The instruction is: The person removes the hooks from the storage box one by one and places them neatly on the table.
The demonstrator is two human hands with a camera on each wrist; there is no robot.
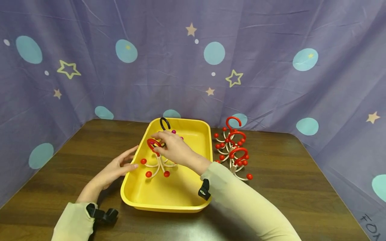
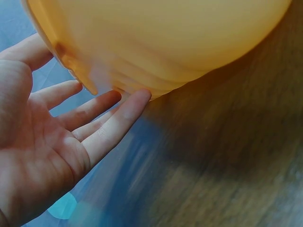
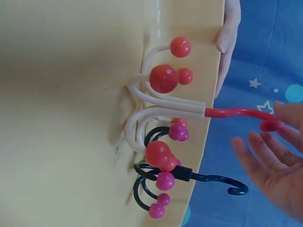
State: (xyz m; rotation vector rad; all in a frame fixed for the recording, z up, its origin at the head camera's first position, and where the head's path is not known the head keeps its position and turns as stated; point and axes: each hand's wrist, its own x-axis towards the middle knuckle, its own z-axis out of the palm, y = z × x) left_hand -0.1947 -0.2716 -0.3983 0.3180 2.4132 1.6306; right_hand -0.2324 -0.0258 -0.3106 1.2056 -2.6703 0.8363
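Inside the yellow tray (image 1: 169,195), the right hand (image 1: 174,147) pinches the red-balled hanger (image 3: 189,109) by its loop; crowded arms could snag the black hanger (image 3: 182,173) alongside. The left hand (image 1: 113,171), fingers extended, touches the tray's wall.

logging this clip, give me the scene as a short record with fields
container: yellow tub on wooden table
right grip: pinches a red-tipped hanger by its red hook
left grip: touches the tub's left side
also in tub: black hanger with magenta tips
right of tub: three more red-tipped hangers
backdrop: purple starry curtain
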